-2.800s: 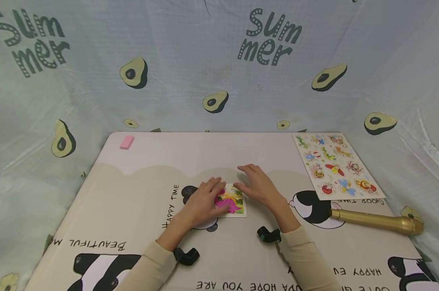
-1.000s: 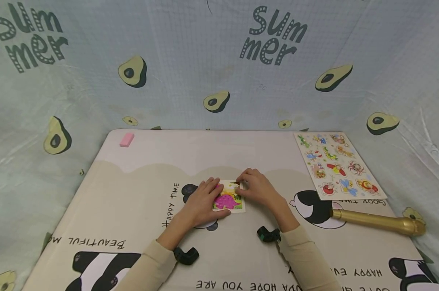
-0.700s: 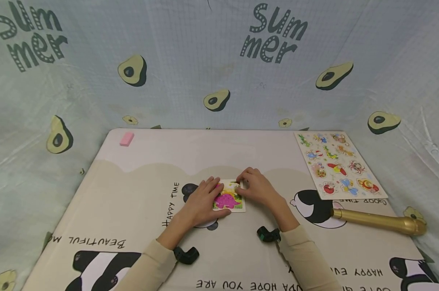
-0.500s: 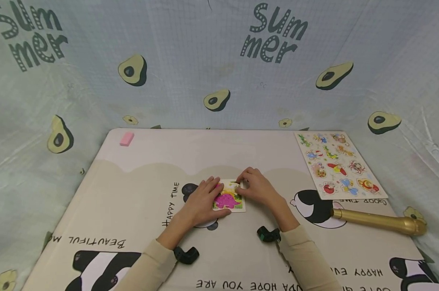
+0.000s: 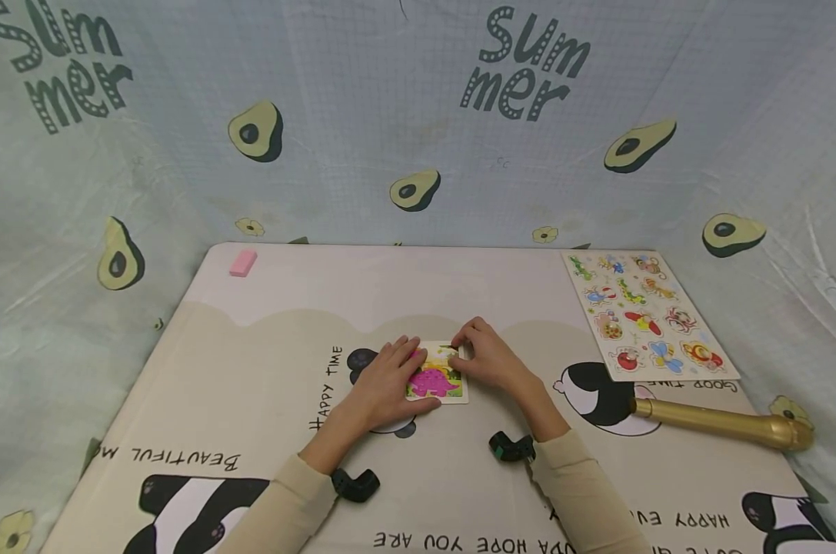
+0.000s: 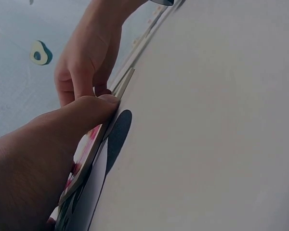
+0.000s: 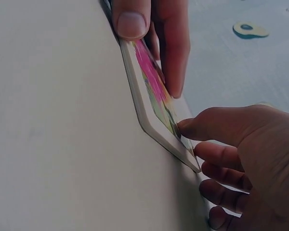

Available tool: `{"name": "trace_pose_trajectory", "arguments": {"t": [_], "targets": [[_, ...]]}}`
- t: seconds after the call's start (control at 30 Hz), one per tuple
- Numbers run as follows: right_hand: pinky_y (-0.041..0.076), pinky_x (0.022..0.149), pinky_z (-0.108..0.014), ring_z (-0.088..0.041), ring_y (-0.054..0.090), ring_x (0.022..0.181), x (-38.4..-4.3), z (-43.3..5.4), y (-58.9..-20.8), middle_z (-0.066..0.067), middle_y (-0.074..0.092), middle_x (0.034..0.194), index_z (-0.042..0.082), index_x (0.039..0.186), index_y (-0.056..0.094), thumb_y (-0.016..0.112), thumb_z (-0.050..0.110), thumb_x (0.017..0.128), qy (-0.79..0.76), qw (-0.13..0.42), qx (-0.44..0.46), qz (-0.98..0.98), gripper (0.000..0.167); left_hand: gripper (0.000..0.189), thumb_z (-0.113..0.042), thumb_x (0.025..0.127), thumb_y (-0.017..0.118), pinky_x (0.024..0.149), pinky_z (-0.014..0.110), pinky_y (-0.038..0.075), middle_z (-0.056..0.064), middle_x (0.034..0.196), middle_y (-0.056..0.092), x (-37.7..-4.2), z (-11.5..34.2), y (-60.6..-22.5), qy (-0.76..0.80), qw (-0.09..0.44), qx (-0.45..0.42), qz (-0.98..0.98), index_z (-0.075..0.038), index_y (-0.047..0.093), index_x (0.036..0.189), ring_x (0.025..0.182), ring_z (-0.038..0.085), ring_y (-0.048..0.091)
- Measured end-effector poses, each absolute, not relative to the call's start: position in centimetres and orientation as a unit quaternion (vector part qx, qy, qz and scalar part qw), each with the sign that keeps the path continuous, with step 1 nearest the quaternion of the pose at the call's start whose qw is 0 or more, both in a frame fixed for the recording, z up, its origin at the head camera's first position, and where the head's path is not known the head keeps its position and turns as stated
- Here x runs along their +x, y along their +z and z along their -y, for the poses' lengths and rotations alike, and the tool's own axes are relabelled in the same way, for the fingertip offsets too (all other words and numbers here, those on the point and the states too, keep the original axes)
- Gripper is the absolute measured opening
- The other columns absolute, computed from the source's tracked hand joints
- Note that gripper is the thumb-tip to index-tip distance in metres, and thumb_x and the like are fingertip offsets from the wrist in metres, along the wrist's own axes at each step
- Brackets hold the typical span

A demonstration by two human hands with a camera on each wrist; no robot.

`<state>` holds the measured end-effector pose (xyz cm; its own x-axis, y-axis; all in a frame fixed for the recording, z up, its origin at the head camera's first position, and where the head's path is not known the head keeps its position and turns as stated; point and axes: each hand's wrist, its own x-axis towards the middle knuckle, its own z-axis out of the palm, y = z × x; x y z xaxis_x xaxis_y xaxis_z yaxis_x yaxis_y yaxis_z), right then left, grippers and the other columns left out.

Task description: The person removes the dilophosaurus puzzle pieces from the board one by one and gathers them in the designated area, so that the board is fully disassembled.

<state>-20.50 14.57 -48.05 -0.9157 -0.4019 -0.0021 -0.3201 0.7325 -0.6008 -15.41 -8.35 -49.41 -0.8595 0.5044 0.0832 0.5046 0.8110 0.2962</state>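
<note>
The left hand (image 5: 386, 382), fingers extended, is resting on the dinosaur board (image 5: 434, 383), which is lying on the table (image 5: 251, 385); the right hand (image 5: 491, 360) is bending thumb and forefinger, slightly parted, at the board's far right corner; cannot tell whether they are pinching anything.

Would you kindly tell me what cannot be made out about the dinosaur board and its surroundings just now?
- Head view: the left part of the dinosaur board is hidden under the left hand.
- Head view: whether the right hand pinches a loose piece is unclear; its own fingers cover the spot.
- Left wrist view: the board's picture is mostly hidden by the left thumb and the steep angle.
- Head view: the lower-left panda print is cut off by the bottom edge.
</note>
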Motion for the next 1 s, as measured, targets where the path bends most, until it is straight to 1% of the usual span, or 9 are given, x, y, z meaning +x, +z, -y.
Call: {"name": "trace_pose_trajectory", "arguments": {"t": [0.27,0.47,0.57,0.77,1.0], "targets": [[0.048,0.094,-0.039,-0.021,0.051,0.1,-20.48,-14.54,-48.03,-0.008,0.056,0.112,0.009,0.104,0.065,0.075,0.023,0.086,-0.309,0.072,-0.191,-0.929,0.025,0.085,-0.068,0.086,0.061,0.124,0.046,0.026,0.01,0.16,0.039,-15.46,8.32,-49.59,-0.15,0.005,-0.265,0.953,-0.012,0.049,0.148,0.152,0.029,0.03],[0.047,0.089,-0.036,-0.019,0.05,0.097,-20.57,-14.58,-48.15,-0.007,0.055,0.11,0.008,0.104,0.065,0.074,0.023,0.085,-0.306,0.068,-0.194,-0.929,0.025,0.076,-0.066,0.087,0.06,0.124,0.049,0.025,0.011,0.16,0.037,-15.3,8.34,-49.46,-0.162,0.002,-0.269,0.95,-0.022,0.05,0.149,0.152,0.031,0.029],[0.046,0.086,-0.035,-0.019,0.05,0.095,-20.59,-14.55,-48.15,-0.007,0.055,0.108,0.008,0.103,0.065,0.072,0.02,0.086,-0.308,0.063,-0.2,-0.928,0.022,0.074,-0.066,0.088,0.06,0.124,0.05,0.024,0.012,0.16,0.037,-15.25,8.34,-49.39,-0.162,0.001,-0.27,0.949,-0.024,0.051,0.148,0.152,0.032,0.029],[0.046,0.085,-0.035,-0.018,0.049,0.094,-20.56,-14.49,-48.15,-0.007,0.055,0.108,0.007,0.102,0.065,0.067,0.018,0.09,-0.309,0.053,-0.203,-0.928,0.017,0.074,-0.066,0.088,0.058,0.124,0.05,0.024,0.012,0.161,0.036,-15.26,8.31,-49.3,-0.154,-0.007,-0.27,0.95,-0.024,0.05,0.148,0.153,0.032,0.028],[0.047,0.093,-0.038,-0.022,0.051,0.099,-20.41,-14.4,-48.24,-0.01,0.048,0.116,0.008,0.103,0.064,0.065,0.02,0.092,-0.314,0.054,-0.188,-0.929,0.016,0.076,-0.068,0.089,0.055,0.125,0.051,0.023,0.013,0.161,0.034,-15.16,7.99,-49.09,-0.142,-0.015,-0.267,0.953,-0.023,0.048,0.15,0.153,0.033,0.026]]}}
